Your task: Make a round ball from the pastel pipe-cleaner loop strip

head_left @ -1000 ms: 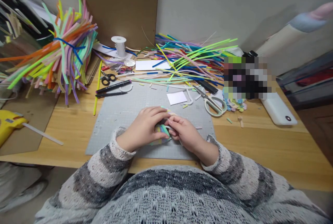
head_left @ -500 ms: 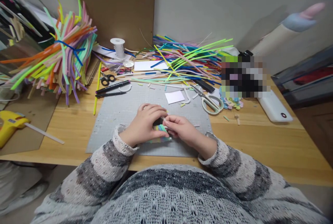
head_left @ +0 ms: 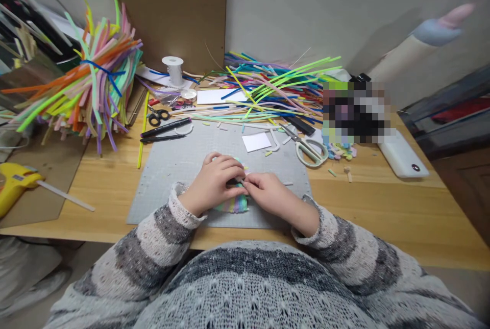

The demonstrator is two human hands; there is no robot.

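Over the grey cutting mat [head_left: 161,186], my left hand [head_left: 220,181] curls around a pastel-striped piece of pipe cleaners [head_left: 233,204] in green, yellow and purple. Part of that piece shows below the thumb, and its middle is hidden by the fingers. My right hand [head_left: 268,194] meets the left fingertips, its thumb and forefinger pinched together at the right side of the striped piece. Something thin and pale lies between the two hands; its ends are covered, so its kind is unclear.
White-handled scissors [head_left: 312,153] and a white card [head_left: 256,142] lie beyond my hands. Pipe cleaners [head_left: 275,84] are heaped at the back, with a bundle [head_left: 103,69] at left. Black markers [head_left: 166,130], a wire spool [head_left: 175,71], a yellow glue gun [head_left: 17,183] and a white device [head_left: 401,155] surround the mat.
The striped piece has tilted between my hands, and more of its lower part shows. My right fingers have turned slightly, with their knuckles now more on top.
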